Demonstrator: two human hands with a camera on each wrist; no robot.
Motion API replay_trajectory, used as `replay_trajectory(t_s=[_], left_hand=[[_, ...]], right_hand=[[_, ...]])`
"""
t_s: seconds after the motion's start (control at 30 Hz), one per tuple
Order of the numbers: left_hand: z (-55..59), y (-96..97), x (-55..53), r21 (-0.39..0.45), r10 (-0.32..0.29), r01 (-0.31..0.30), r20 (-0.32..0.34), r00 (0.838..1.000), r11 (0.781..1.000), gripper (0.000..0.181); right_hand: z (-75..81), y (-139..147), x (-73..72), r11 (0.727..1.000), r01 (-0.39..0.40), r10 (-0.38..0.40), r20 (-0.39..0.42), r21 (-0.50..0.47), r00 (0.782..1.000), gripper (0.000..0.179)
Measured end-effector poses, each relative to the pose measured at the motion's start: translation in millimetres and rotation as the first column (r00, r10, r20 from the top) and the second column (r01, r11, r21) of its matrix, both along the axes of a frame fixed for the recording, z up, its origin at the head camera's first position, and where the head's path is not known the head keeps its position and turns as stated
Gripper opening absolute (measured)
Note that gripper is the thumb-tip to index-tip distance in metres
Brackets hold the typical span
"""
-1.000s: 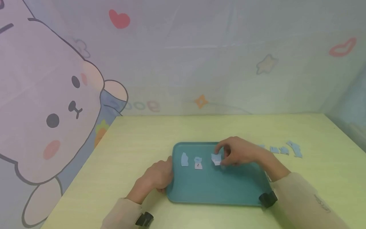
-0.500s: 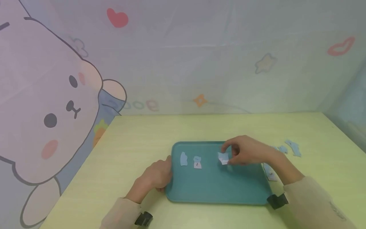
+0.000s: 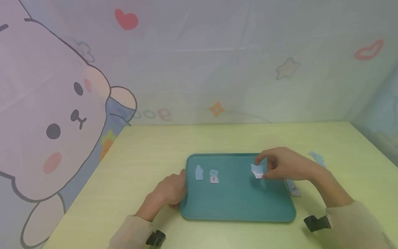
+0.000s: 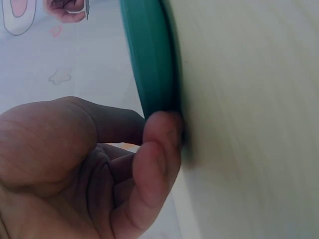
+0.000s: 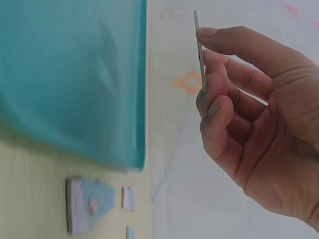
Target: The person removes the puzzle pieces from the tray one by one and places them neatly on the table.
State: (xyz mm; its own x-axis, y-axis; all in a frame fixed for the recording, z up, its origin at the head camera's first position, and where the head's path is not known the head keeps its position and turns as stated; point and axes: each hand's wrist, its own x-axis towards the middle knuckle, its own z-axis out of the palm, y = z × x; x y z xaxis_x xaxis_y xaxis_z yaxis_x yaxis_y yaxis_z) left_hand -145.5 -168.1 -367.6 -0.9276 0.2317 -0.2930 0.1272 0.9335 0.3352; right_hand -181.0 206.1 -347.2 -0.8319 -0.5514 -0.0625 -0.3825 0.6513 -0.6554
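A blue-and-white puzzle piece [image 3: 256, 170] is pinched between the thumb and fingers of the right hand [image 3: 283, 164], raised above the right half of the teal tray [image 3: 236, 204], nearer its far edge than its near edge. The right wrist view shows this piece edge-on, thin and flat, apart from the tray. The left hand [image 3: 172, 188] grips the tray's left edge, its fingers curled at the rim.

On the tray, a pale blue piece [image 3: 199, 173] lies just inside the left edge; near it, toward the right edge, lies a blue-and-white piece with a dark mark [image 3: 214, 177]. The tray rests on a pale yellow table [image 3: 155, 145]. There, a larger piece [image 3: 293, 189] lies beside the tray's right edge, and an irregular blue piece [image 3: 318, 159] lies farther toward the table's right edge, partly hidden by the right arm. Behind the table's far edge hangs a cartoon-printed backdrop [image 3: 242, 79].
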Motion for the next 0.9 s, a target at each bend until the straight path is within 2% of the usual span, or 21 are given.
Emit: replay_trajectory(t_s=[0.17, 0.37, 0.7, 0.9], left_hand=[[-0.5, -0.6, 0.0, 0.008, -0.006, 0.006, -0.003, 1.0, 1.0, 0.056], [-1.2, -0.7, -0.2, 0.0, -0.005, 0.005, -0.008, 1.0, 1.0, 0.055], [-0.7, -0.7, 0.2, -0.005, -0.003, 0.003, -0.006, 1.0, 1.0, 0.057], [0.4, 0.1, 1.0, -0.009, 0.003, -0.003, -0.002, 1.0, 1.0, 0.057]], right_hand=[[-2.4, 16, 7.4, 1.0, 0.005, -0.005, -0.008, -0.024, 1.0, 0.036], [-6.7, 30, 12.2, 0.998, 0.021, -0.02, 0.03, -0.056, 0.999, 0.039], [-11.5, 48, 19.4, 0.997, 0.069, -0.066, 0.068, -0.045, 0.996, 0.037], [-12.2, 59, 22.7, 0.996, 0.071, -0.069, 0.053, -0.044, 0.996, 0.037]])
